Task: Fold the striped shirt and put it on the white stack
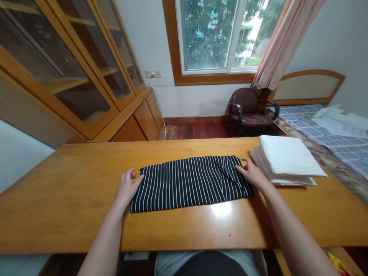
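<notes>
A black cloth with thin white stripes (186, 182), folded into a long flat strip, lies across the wooden table in front of me. At its left end is my left hand (128, 186), thumb touching the edge and fingers apart from it, slightly curled. My right hand (253, 174) is at the other end, its thumb resting on the fabric and its fingers spread just beyond the edge. Creases run through the cloth near the right thumb; the left part lies smoother. What kind of garment or cloth it is, I cannot tell.
A stack of folded white cloth or padding (290, 157) stands on the table (71, 199) at the right. Beyond the table are a brown armchair (247, 103), a bed with a checked sheet (342, 134) and a glass-fronted cabinet (115, 103).
</notes>
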{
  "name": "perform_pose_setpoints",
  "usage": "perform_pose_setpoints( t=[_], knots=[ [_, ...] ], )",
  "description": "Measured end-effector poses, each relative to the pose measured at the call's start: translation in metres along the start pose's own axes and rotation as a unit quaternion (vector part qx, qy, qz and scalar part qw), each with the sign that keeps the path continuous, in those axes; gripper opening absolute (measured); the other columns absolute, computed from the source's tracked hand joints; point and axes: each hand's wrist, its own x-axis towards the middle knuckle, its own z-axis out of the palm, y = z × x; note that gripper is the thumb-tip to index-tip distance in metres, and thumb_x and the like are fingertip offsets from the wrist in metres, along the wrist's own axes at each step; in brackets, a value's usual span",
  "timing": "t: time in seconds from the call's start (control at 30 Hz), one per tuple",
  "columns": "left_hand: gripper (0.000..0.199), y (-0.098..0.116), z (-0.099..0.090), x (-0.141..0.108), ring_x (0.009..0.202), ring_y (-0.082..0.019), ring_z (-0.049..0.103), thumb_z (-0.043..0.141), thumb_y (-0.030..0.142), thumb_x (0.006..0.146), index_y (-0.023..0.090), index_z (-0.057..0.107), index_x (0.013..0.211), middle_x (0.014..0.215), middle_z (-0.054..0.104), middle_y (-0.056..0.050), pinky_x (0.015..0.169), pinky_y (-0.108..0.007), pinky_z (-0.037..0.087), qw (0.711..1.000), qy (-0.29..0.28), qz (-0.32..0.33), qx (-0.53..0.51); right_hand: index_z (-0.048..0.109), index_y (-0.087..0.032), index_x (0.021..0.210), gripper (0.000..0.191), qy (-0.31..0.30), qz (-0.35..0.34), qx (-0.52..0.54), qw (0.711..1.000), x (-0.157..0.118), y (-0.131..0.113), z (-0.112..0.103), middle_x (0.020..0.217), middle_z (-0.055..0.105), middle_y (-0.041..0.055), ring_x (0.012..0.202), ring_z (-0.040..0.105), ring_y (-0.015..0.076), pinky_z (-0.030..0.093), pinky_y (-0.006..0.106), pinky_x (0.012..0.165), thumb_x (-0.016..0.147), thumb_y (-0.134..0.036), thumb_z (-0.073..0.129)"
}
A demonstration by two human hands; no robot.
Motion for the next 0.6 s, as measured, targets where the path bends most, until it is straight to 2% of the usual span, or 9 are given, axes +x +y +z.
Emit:
perform_pose_setpoints(
  t=[0.07, 0.17, 0.27, 0.37, 0.47, 0.6],
  knots=[
    [0.068, -0.002, -0.002, -0.02, 0.095, -0.032, 0.067, 0.053, 0.066, 0.079, 0.015, 0.052, 0.124, 0.109, 0.065, -0.016, 0.093, -0.05, 0.052, 0.999, -0.044, -0.015, 0.014, 0.051, -0.019, 0.133, 0.062, -0.058, 0.004, 0.022, 0.998, -0.017, 0.009, -0.003, 0.088, 0.071, 0.0094, 0.082, 0.07, 0.0279, 0.053, 0.038, 0.078, 0.083, -0.054, 0.064],
    [0.059, -0.005, 0.005, -0.043, 0.111, -0.035, 0.064, 0.052, 0.062, 0.083, 0.016, 0.052, 0.12, 0.119, 0.065, -0.019, 0.097, -0.05, 0.05, 0.996, -0.083, -0.005, 0.035, 0.049, -0.022, 0.133, 0.057, -0.089, -0.026, 0.068, 0.993, -0.03, 0.019, -0.003, 0.09, 0.071, 0.0059, 0.081, 0.069, 0.0248, 0.053, 0.034, 0.075, 0.083, -0.046, 0.065],
    [0.045, -0.002, 0.016, -0.052, 0.118, -0.036, 0.061, 0.046, 0.044, 0.09, 0.013, 0.051, 0.122, 0.128, 0.062, -0.022, 0.101, -0.05, 0.048, 0.996, -0.056, 0.007, 0.069, 0.052, -0.022, 0.128, 0.047, -0.058, -0.036, 0.083, 0.994, -0.031, 0.02, 0.002, 0.087, 0.07, 0.0042, 0.08, 0.068, 0.0233, 0.052, 0.033, 0.075, 0.085, -0.039, 0.06],
    [0.042, 0.007, 0.024, -0.051, 0.121, -0.035, 0.059, 0.038, 0.032, 0.096, 0.009, 0.048, 0.129, 0.133, 0.058, -0.023, 0.097, -0.048, 0.05, 0.995, -0.008, 0.021, 0.095, 0.053, -0.021, 0.128, 0.043, -0.002, -0.033, 0.06, 0.998, -0.026, 0.012, 0.01, 0.089, 0.07, 0.0055, 0.084, 0.069, 0.0239, 0.052, 0.034, 0.077, 0.087, -0.035, 0.057],
    [0.043, 0.016, 0.025, -0.046, 0.118, -0.035, 0.061, 0.033, 0.032, 0.1, 0.011, 0.046, 0.135, 0.136, 0.056, -0.023, 0.091, -0.048, 0.053, 0.991, 0.035, 0.029, 0.126, 0.052, -0.02, 0.133, 0.043, 0.035, -0.046, 0.012, 0.998, -0.024, 0.002, 0.017, 0.096, 0.071, 0.0097, 0.089, 0.069, 0.0255, 0.051, 0.034, 0.078, 0.091, -0.031, 0.051],
    [0.042, 0.019, 0.023, -0.038, 0.112, -0.034, 0.063, 0.032, 0.031, 0.102, 0.013, 0.049, 0.135, 0.135, 0.058, -0.021, 0.085, -0.046, 0.054, 0.987, 0.055, 0.026, 0.147, 0.051, -0.024, 0.137, 0.042, 0.061, -0.052, -0.053, 0.995, -0.027, -0.002, 0.022, 0.108, 0.072, 0.0127, 0.092, 0.07, 0.0281, 0.05, 0.035, 0.074, 0.096, -0.031, 0.044]
  ],
)
